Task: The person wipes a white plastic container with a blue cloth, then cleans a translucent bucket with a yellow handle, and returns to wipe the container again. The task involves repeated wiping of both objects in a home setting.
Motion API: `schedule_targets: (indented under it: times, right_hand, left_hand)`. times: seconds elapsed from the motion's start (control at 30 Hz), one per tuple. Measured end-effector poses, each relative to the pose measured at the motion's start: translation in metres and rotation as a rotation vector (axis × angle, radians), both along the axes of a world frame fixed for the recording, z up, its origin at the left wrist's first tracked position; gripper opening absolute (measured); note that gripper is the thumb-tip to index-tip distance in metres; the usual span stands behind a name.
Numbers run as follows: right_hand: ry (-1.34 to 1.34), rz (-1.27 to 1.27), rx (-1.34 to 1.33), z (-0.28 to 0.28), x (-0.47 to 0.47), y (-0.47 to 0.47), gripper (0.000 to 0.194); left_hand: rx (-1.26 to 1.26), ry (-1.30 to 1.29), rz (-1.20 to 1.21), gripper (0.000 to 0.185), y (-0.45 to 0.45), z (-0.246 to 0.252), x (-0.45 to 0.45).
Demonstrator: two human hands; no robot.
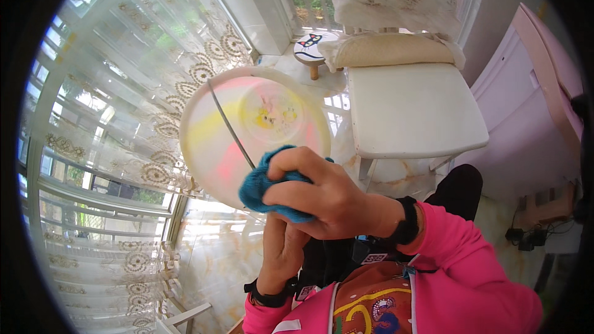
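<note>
A bunched teal cloth point(257, 190) is squeezed in my right hand point(325, 190), whose fingers curl over it. From the cloth a thin metal rod or blade point(230, 127) sticks out towards the upper left; what it belongs to is hidden inside the cloth. My left hand point(283, 246) is just below and partly behind my right hand, close against the cloth; its fingers are mostly hidden. Beyond the hands is a round plastic stool or basin base point(209, 148), white with yellow and pink patches and a cartoon print.
A white chair point(417, 111) with a folded beige cover stands at the upper right. Behind it is a small round stool point(315, 48) with a painted cat. Sheer patterned curtains point(158, 125) hang at the left. A pale cabinet point(519, 102) is at the right, with cables near its foot.
</note>
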State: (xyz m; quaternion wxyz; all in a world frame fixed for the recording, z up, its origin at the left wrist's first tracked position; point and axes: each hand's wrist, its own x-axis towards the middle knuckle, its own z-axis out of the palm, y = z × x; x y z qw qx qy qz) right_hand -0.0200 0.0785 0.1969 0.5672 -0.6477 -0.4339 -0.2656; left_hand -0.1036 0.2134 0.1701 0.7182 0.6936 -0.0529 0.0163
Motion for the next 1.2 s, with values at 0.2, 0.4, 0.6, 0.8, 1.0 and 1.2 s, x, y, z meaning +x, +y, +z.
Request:
schedule_targets:
  times: [0.2, 0.4, 0.6, 0.8, 1.0, 1.2]
  right_hand:
    - [-0.018, -0.485, 0.102, -0.003, 0.061, -0.047, 0.021]
    - [-0.079, -0.611, -0.134, -0.043, 0.121, -0.051, 0.028]
    - [0.216, -0.385, -0.457, -0.152, 0.018, -0.039, 0.033]
    - [0.235, -0.318, -0.274, -0.115, 0.018, -0.046, 0.031]
    - [0.170, -0.395, 0.077, -0.034, 0.066, -0.007, 0.025]
    - [-0.079, -0.353, 0.091, -0.014, 0.062, 0.055, 0.032]
  left_hand:
    - [0.075, 0.017, -0.105, 0.051, 0.008, 0.008, -0.010]
    - [0.047, 0.026, -0.068, 0.049, 0.006, 0.010, -0.012]
    - [0.064, 0.046, -0.113, 0.052, 0.009, 0.020, -0.012]
    - [0.025, 0.069, -0.164, 0.049, 0.006, 0.025, -0.022]
    - [-0.121, 0.083, -0.176, 0.034, 0.010, 0.024, -0.025]
    - [0.101, 0.023, -0.340, 0.024, 0.013, 0.024, -0.026]
